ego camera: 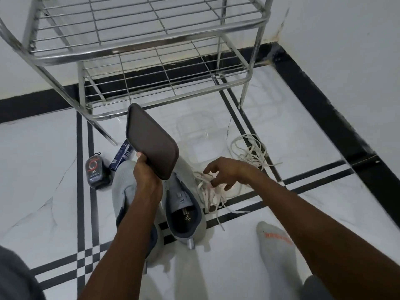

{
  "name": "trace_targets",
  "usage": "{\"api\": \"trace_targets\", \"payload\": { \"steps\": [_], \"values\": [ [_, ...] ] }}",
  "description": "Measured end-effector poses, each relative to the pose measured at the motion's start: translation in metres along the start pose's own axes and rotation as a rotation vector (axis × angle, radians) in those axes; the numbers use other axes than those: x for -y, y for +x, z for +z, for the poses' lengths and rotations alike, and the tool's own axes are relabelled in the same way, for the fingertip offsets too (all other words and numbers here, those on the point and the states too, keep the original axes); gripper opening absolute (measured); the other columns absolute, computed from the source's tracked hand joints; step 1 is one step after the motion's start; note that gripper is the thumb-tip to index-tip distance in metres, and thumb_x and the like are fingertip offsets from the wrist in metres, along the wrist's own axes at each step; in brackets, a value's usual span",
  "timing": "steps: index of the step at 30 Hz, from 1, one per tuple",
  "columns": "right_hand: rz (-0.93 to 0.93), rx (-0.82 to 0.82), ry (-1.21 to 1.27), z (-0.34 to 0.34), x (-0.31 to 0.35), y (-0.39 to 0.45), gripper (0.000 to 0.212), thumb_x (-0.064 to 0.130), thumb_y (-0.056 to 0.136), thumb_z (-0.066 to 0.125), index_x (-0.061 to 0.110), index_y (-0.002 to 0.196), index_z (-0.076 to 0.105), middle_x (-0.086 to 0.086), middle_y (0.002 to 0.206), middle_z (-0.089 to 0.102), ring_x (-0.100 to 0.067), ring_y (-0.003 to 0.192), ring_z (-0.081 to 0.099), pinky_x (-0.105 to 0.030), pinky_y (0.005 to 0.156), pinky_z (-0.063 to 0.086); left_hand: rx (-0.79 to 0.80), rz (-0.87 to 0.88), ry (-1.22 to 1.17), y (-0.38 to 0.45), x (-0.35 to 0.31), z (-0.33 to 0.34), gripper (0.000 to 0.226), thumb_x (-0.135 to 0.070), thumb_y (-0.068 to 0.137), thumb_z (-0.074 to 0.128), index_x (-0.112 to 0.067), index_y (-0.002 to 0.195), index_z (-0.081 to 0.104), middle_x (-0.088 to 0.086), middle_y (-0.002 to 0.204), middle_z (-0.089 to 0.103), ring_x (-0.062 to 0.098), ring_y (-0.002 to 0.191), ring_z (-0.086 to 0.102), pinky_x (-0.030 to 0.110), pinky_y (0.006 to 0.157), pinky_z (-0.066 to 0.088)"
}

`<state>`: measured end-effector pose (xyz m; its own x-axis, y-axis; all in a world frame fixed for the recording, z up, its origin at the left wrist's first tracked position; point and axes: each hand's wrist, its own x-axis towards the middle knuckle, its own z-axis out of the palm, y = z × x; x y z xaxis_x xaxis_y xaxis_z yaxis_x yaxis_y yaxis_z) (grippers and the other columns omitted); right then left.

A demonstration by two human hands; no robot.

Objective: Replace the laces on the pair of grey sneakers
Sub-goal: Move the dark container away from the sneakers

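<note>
Fingers (207, 169) of the right hand (225, 173) spread loosely, curled a little, over a tangle of white laces (208, 191) on the floor, tips among the strands but closed on none that can be made out. Beside it, the left hand (147, 178) grips the lower edge of a dark brown phone (150, 140), thumb and fingers wrapped round it, holding it tilted above the shoes. Below lie two grey sneakers side by side on the white marble floor (43, 161): the right sneaker (184, 204) shows an open, unlaced throat, grey tongue, dark lining and insole, while the left sneaker (123, 187) is partly hidden by the forearm. A foot in a grey sock (275, 245) with orange lettering rests nearer the camera. Farther off, a second bunch of white laces (251, 152) is piled loose. A dark polish container (96, 173) and a blue box (122, 155) sit left of the shoes, before a steel wire rack (140, 50).
</note>
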<state>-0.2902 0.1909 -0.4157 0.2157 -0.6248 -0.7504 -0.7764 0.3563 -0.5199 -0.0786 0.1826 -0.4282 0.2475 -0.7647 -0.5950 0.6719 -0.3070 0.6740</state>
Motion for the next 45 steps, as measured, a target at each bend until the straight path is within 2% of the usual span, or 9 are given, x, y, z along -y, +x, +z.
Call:
{"api": "trace_targets", "payload": {
  "steps": [3,7,13,16,21,25,34,40,45],
  "values": [
    [0.013,-0.079,0.297,-0.038,-0.014,-0.011,0.021,-0.002,0.087,0.073,-0.001,0.108,0.072,-0.017,0.109,0.073,-0.026,0.098,0.072,-0.035,0.076,0.063,0.021,0.000,0.002,0.004,0.002,-0.002,0.033,-0.029,0.110,0.039,-0.014,0.130,0.061,0.002,0.140,0.062,0.022,0.131,0.058,0.036,0.109,0.047],
    [0.043,-0.639,0.117,-0.071,-0.058,-0.004,0.017,0.012,0.077,0.083,0.007,0.091,0.075,-0.007,0.098,0.074,-0.017,0.089,0.067,-0.009,0.060,0.045,0.039,0.022,0.029,-0.002,0.004,0.002,0.033,-0.028,0.111,0.036,-0.016,0.133,0.058,0.001,0.141,0.060,0.021,0.129,0.057,0.035,0.108,0.047],
    [0.252,-0.579,-0.185,-0.064,-0.103,0.022,0.114,0.053,0.061,0.091,0.035,0.154,0.026,-0.015,0.158,0.012,-0.040,0.148,0.009,-0.056,0.114,0.028,0.065,0.021,0.041,-0.001,0.008,0.001,0.031,-0.029,0.111,0.036,-0.021,0.107,0.066,-0.001,0.138,0.061,0.020,0.128,0.059,0.036,0.110,0.046],
    [0.251,-0.440,-0.270,-0.061,-0.117,0.040,0.140,0.063,0.055,0.089,0.036,0.159,0.000,-0.018,0.165,-0.015,-0.041,0.152,-0.012,-0.058,0.123,0.011,0.065,0.018,0.038,-0.002,0.012,0.003,0.032,-0.030,0.111,0.036,-0.021,0.104,0.066,-0.002,0.130,0.066,0.019,0.123,0.060,0.036,0.109,0.047],
    [0.129,-0.521,-0.462,-0.044,-0.128,0.055,0.090,0.042,0.075,0.084,0.021,0.151,0.040,-0.016,0.149,0.043,-0.032,0.144,0.031,-0.039,0.115,0.031,0.027,0.035,0.049,0.006,0.014,0.000,0.030,-0.027,0.111,0.037,-0.021,0.103,0.065,-0.008,0.112,0.068,0.014,0.109,0.064,0.032,0.098,0.051],
    [-0.043,-0.757,-0.414,-0.033,-0.134,0.056,0.013,0.009,0.089,0.062,0.001,0.095,0.070,-0.018,0.102,0.063,-0.035,0.103,0.061,-0.030,0.079,0.040,0.026,0.024,0.040,0.009,0.015,0.002,0.030,-0.028,0.111,0.037,-0.021,0.105,0.066,-0.006,0.118,0.068,0.011,0.104,0.066,0.032,0.100,0.051],
    [-0.083,-0.863,0.023,-0.022,-0.125,0.047,0.022,-0.009,0.074,0.064,0.002,0.055,0.060,-0.006,0.053,0.051,-0.016,0.051,0.048,-0.026,0.050,0.035,-0.008,0.001,0.052,0.018,0.025,-0.004,0.029,-0.030,0.110,0.039,-0.019,0.117,0.065,-0.007,0.115,0.071,0.017,0.117,0.065,0.034,0.097,0.054],
    [-0.150,-0.712,0.775,-0.077,-0.083,0.017,0.020,0.006,0.074,0.083,-0.004,0.090,0.077,-0.013,0.076,0.070,-0.020,0.071,0.066,-0.032,0.065,0.057,0.019,-0.033,0.028,0.018,0.026,-0.001,0.038,-0.028,0.109,0.040,-0.013,0.137,0.059,0.002,0.139,0.064,0.022,0.125,0.062,0.040,0.109,0.048],
    [-0.344,-0.510,0.947,-0.113,-0.015,-0.031,0.026,-0.002,0.082,0.078,-0.010,0.106,0.072,-0.016,0.092,0.073,-0.017,0.074,0.070,-0.022,0.066,0.056,0.002,-0.054,0.006,0.016,0.023,0.003,0.041,-0.030,0.110,0.040,-0.012,0.142,0.057,0.003,0.141,0.062,0.023,0.127,0.060,0.039,0.107,0.050]
  ]
}}
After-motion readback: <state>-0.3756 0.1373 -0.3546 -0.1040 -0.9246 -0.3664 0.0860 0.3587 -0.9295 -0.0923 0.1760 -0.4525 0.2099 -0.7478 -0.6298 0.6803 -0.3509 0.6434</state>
